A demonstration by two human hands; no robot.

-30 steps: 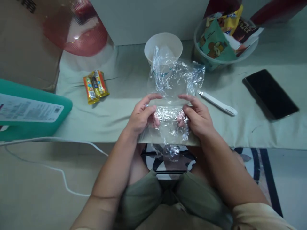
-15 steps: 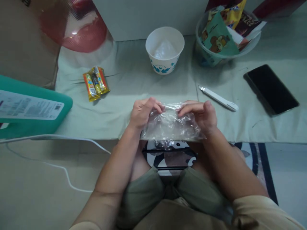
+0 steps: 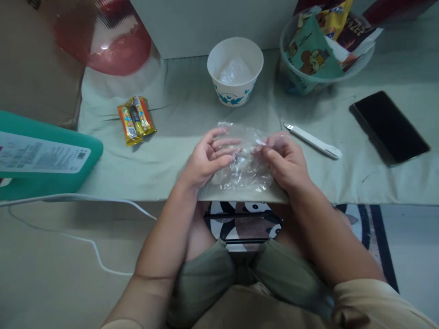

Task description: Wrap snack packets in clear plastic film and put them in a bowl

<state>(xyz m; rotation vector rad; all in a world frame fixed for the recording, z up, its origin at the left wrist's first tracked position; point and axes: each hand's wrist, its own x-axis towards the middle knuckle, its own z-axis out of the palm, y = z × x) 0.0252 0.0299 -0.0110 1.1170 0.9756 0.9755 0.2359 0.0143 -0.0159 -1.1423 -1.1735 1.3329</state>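
A clear, crinkled plastic bag (image 3: 245, 176) is between my two hands just above the table's front edge. My right hand (image 3: 286, 157) pinches its upper right part between thumb and fingers. On the other side, my left hand (image 3: 209, 157) has its thumb and a finger close together at the bag, with the other fingers stretched across the film. Beyond the hands stands a white paper cup (image 3: 236, 93) with blue leaf prints and crumpled clear plastic inside. A white slim utility knife (image 3: 312, 140) lies to the right of my right hand.
Snack packets (image 3: 137, 121) lie at left, near a green jug (image 3: 44, 155). A clear tub (image 3: 325, 80) of packaged snacks stands at the back right, with a black phone (image 3: 389, 128) in front. A white cable (image 3: 113, 198) runs past the table's left front edge.
The bag has been lifted and turned, its top edge now farther from me. My right hand has curled into a pinch, and my left fingers have spread across the film.
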